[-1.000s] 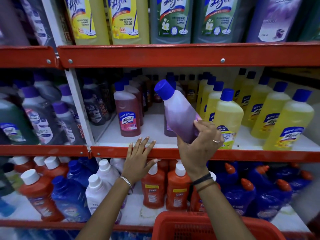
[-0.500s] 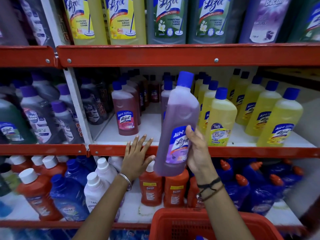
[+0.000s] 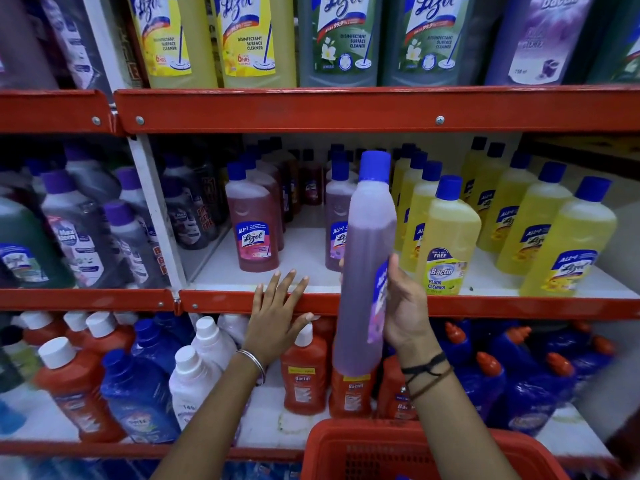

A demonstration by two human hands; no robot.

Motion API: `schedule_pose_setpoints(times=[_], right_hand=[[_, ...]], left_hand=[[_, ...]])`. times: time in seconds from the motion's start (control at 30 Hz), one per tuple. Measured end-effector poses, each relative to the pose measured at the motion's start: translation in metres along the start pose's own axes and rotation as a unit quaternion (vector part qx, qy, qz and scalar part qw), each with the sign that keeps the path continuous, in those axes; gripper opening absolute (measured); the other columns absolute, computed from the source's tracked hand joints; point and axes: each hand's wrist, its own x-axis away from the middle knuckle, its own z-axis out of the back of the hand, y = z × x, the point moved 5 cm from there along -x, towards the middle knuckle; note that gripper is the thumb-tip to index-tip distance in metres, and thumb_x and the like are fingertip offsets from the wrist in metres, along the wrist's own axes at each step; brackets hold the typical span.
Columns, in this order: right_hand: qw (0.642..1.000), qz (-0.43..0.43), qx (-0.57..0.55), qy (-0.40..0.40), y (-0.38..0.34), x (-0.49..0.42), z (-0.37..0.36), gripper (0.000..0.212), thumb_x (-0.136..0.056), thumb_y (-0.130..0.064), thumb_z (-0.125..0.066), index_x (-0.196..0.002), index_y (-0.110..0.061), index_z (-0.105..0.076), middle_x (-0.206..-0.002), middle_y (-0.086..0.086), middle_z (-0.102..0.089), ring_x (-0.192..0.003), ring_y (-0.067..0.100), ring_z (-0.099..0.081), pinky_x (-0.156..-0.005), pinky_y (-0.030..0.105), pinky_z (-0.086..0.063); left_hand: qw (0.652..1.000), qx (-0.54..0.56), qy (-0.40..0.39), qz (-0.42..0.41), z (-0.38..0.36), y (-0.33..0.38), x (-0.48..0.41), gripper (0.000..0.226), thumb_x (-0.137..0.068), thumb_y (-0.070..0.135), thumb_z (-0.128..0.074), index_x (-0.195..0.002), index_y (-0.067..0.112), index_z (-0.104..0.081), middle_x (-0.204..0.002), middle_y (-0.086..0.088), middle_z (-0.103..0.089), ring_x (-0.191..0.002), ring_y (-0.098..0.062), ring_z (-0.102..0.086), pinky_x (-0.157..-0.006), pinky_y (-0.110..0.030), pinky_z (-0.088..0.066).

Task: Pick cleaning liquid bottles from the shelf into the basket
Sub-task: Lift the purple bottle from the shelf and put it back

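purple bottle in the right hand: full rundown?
The purple bottle is translucent plastic, tall and narrow seen edge-on, filled nearly to the shoulder with purple liquid and closed by a blue screw cap. A blue and purple label wraps its right side. It is upright, off the shelf, in front of the middle shelf's red edge and above the red basket. Only the right hand grips it.

Red metal shelf rails [image 3: 346,110] with silver rivets [image 3: 440,120] and a white upright post [image 3: 156,216].

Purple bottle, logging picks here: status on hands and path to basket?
Right hand gripping purple bottle, upright, off the shelf. Left hand flat on shelf edge. Red basket below, nothing between.
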Motion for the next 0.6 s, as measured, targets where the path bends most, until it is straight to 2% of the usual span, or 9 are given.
schedule_pose_setpoints(times=[0.03,0.17,0.27,0.37,0.53,0.6], right_hand=[[0.999,0.023,0.038,0.005,-0.008,-0.002,-0.001,0.058,-0.044,-0.050,-0.089,-0.090,-0.019,-0.074,-0.083,-0.002,-0.076,-0.074,0.013,-0.071,-0.065,0.024,-0.057],[0.979,0.096,0.178,0.010,-0.028,-0.021,-0.003,0.067,-0.063,-0.046,-0.079,-0.119,-0.024,-0.050,-0.099,-0.012,-0.073,-0.091,0.008,-0.068,-0.072,0.023,-0.055],[0.960,0.117,0.251,0.045,-0.028,-0.039,0.008,0.052,-0.080,-0.024,-0.066,-0.126,-0.021,-0.041,-0.107,-0.007,-0.067,-0.094,0.007,-0.066,-0.074,0.023,-0.056],[0.952,0.112,0.277,0.074,-0.022,-0.055,0.025,0.045,-0.089,-0.007,-0.057,-0.127,-0.022,-0.037,-0.114,-0.003,-0.061,-0.095,0.006,-0.066,-0.077,0.025,-0.057],[0.950,0.081,0.279,0.112,-0.007,-0.068,0.052,0.052,-0.089,-0.011,-0.059,-0.135,-0.015,-0.034,-0.121,0.005,-0.059,-0.098,0.011,-0.066,-0.074,0.026,-0.057],[0.950,0.069,0.281,0.118,-0.001,-0.070,0.056,0.055,-0.089,-0.011,-0.059,-0.137,-0.015,-0.033,-0.120,0.003,-0.060,-0.096,0.011,-0.067,-0.073,0.026,-0.057]], left_hand=[[1.000,-0.001,0.001,0.000,0.000,0.000,0.000,0.065,-0.090,0.065,-0.014,-0.144,0.028,-0.022,-0.151,-0.008,-0.028,-0.139,-0.030,-0.016,-0.106,-0.051,-0.006],[1.000,-0.011,0.002,0.008,-0.004,-0.001,0.000,0.066,-0.090,0.066,-0.012,-0.145,0.030,-0.017,-0.152,-0.006,-0.024,-0.140,-0.027,-0.009,-0.106,-0.050,-0.005],[1.000,-0.011,0.003,0.011,-0.007,-0.003,0.000,0.066,-0.090,0.066,-0.015,-0.146,0.031,-0.013,-0.154,-0.004,-0.018,-0.141,-0.024,-0.003,-0.107,-0.049,-0.001],[1.000,-0.016,0.004,0.012,-0.008,-0.004,-0.001,0.066,-0.090,0.066,-0.016,-0.146,0.032,-0.010,-0.154,-0.003,-0.015,-0.141,-0.023,0.000,-0.107,-0.050,0.000],[1.000,-0.027,0.004,0.012,-0.012,-0.005,-0.002,0.066,-0.090,0.065,-0.016,-0.146,0.033,-0.007,-0.154,-0.004,-0.012,-0.140,-0.025,0.000,-0.106,-0.050,0.001],[1.000,-0.025,0.007,0.013,-0.013,-0.006,-0.002,0.066,-0.090,0.065,-0.017,-0.146,0.033,-0.007,-0.154,-0.004,-0.012,-0.141,-0.025,0.000,-0.107,-0.050,0.001]])
